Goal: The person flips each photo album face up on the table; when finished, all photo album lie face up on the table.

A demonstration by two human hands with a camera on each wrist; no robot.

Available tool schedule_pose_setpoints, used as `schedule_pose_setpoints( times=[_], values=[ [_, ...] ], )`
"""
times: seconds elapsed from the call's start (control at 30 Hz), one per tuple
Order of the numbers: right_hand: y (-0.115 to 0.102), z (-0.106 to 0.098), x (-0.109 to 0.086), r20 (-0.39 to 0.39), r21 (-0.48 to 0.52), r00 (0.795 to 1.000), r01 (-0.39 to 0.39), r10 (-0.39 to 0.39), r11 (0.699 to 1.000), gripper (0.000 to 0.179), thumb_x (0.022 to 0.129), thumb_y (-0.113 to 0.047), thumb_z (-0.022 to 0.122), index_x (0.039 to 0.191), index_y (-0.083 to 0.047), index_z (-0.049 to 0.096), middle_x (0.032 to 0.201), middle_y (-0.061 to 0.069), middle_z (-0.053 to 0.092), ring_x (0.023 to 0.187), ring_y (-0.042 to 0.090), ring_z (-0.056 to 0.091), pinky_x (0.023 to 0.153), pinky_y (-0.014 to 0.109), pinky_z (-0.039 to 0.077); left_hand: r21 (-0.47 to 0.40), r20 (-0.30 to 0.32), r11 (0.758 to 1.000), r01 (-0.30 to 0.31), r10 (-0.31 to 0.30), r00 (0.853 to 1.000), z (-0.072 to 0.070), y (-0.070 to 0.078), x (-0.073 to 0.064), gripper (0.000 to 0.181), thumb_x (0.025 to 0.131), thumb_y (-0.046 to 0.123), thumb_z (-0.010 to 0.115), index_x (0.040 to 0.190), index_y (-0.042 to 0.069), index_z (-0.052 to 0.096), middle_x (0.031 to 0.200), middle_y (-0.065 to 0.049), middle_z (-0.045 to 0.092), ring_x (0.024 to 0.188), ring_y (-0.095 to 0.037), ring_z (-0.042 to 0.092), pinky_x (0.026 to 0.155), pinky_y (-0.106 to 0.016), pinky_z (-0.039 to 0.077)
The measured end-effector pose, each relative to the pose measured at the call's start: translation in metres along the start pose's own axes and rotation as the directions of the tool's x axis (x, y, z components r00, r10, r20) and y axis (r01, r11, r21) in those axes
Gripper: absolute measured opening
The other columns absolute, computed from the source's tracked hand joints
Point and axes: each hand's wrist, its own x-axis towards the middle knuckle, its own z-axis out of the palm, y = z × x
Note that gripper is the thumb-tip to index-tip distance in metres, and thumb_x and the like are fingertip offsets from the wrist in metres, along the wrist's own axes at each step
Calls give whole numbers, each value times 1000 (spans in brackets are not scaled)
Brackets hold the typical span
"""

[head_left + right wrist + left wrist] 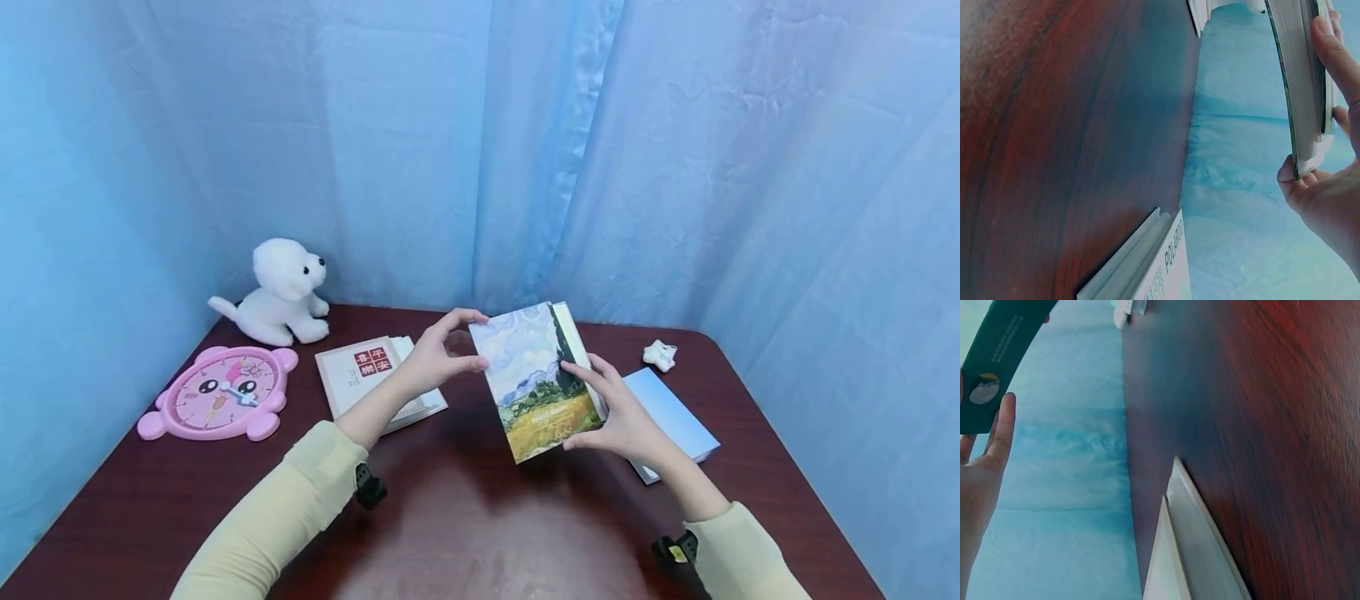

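Observation:
Both hands hold a book with a painted landscape cover, tilted above the middle of the table. My left hand grips its upper left side, thumb at the left edge and fingers at the top corner. At the lower right, my right hand holds it with the thumb at the bottom edge and a finger over the cover. The left wrist view shows its dark green spine beside the left fingers. In the right wrist view, page edges face the right hand, and the front cover stands slightly apart from the pages.
Left of the hands lie a white book with red squares and a pink clock; a white plush dog sits behind. On the right lie a pale blue book and a small white star. Blue curtains surround the table.

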Motion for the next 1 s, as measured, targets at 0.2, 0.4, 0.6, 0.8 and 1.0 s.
schedule_pose_setpoints(
  times=[0.2, 0.4, 0.6, 0.8, 1.0],
  values=[
    [1, 3, 1, 20, 10, 1000, -1, 0, 1000, 97, 60, -54, 82, 144, -37, 36, 154, 15, 16, 138, 37, 23, 93, 62, 40, 140, 26, 990, 10, -14, 1000, -9, -16, 1, 57, 75, 17, 80, 126, 21, 55, 129, 0, 52, 96, -22, 61, 80, -38, 52],
    [-1, 9, 2, 43, 7, 999, -2, 2, 1000, 99, 60, -53, 83, 145, -31, 37, 152, 19, 18, 135, 39, 26, 93, 62, 39, 188, 38, 982, 30, -38, 999, -12, -28, 0, 55, 75, 22, 80, 125, 24, 57, 125, 3, 56, 84, -17, 61, 75, -31, 53],
    [3, 17, 4, 67, 13, 998, -15, 14, 1000, 98, 62, -51, 83, 145, -31, 37, 152, 21, 15, 137, 40, 23, 92, 59, 41, 177, 69, 983, 47, -60, 996, -13, -36, -1, 54, 76, 15, 79, 126, 15, 58, 122, -4, 58, 83, -19, 61, 77, -32, 54],
    [14, 29, 11, 126, -24, 991, -40, 42, 999, 98, 64, -54, 80, 147, -33, 33, 153, 25, 12, 138, 43, 20, 93, 58, 41, 207, 110, 975, 81, -105, 988, -13, -30, -5, 54, 81, 5, 73, 131, 1, 52, 126, -17, 55, 86, -29, 61, 76, -33, 54],
    [24, 40, 18, 187, -58, 980, -62, 72, 996, 101, 61, -62, 78, 147, -33, 33, 152, 25, 17, 136, 44, 26, 92, 62, 40, 224, 122, 962, 154, -184, 975, -13, -35, -9, 53, 84, 5, 70, 132, -1, 51, 125, -19, 55, 88, -35, 59, 76, -34, 52]
  ],
)
